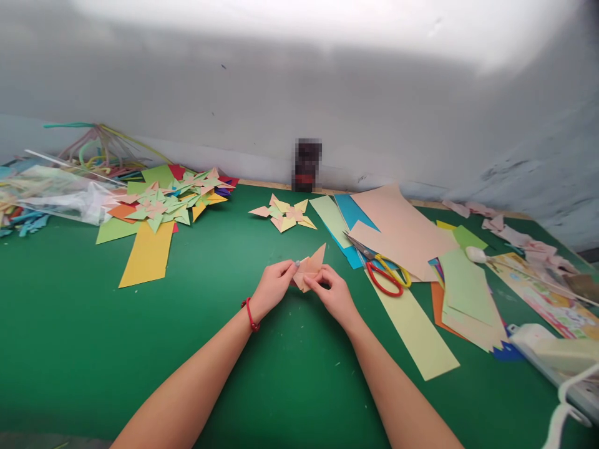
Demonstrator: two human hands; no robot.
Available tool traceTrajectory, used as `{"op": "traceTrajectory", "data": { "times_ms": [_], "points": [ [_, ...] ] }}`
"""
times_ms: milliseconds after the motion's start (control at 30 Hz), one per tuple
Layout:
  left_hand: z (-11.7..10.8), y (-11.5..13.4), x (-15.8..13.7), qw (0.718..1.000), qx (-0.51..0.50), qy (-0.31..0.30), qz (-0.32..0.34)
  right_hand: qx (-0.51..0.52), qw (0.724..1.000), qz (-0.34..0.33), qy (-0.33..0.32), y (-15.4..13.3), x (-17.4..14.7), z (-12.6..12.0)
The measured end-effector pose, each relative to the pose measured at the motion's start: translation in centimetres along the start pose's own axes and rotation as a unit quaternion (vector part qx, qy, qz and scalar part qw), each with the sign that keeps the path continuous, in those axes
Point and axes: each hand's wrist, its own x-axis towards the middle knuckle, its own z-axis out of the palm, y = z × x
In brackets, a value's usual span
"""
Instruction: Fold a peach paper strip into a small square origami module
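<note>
At the upper left a tangle of soft coloured strands (pixel 88 149) spreads behind a clear plastic bag (pixel 91 202), and to its right lies a heap of folded paper stars (pixel 156 206) among coloured paper, with a yellow strip (pixel 147 255) jutting toward the viewer; an arm sweeping over there could knock the heap, since the stars overlap loosely. Near the middle of the frame the left hand (pixel 271 287), with a red bracelet (pixel 253 315) at its wrist, pinches one edge of a small pink folded paper (pixel 316 260). Just above, a pink-and-yellow paper star (pixel 296 215) lies on the green table (pixel 290 374), apart from the hands. The right hand (pixel 334 296) grips the folded paper's other side between thumb and fingers. If either pinch slackens, the layers could spring open or a crease could land crooked; pulling unevenly might tear the thin paper. Right of centre, scissors (pixel 374 254) rest on paper, their red handle overlapping a pale yellow strip (pixel 414 330); should the right forearm catch that strip, the scissors could shift. Farther right, pale green sheets (pixel 468 284) lie loosely stacked and could slide if brushed.
</note>
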Motion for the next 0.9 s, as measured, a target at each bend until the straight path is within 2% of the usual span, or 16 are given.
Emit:
{"op": "traceTrajectory", "data": {
  "times_ms": [467,700,900],
  "points": [
    [-0.02,0.32,-0.2,0.999,0.034,-0.007,0.017,0.043,0.999,0.026,0.008,0.29,0.07,0.22],
    [-0.5,0.53,-0.28,0.996,0.012,-0.084,0.003,0.056,0.998,0.028,0.006,0.62,0.1,0.11],
    [-0.14,0.5,-0.36,0.999,0.027,-0.029,0.001,0.062,0.998,0.022,0.015,0.53,0.1,0.14]
  ]
}}
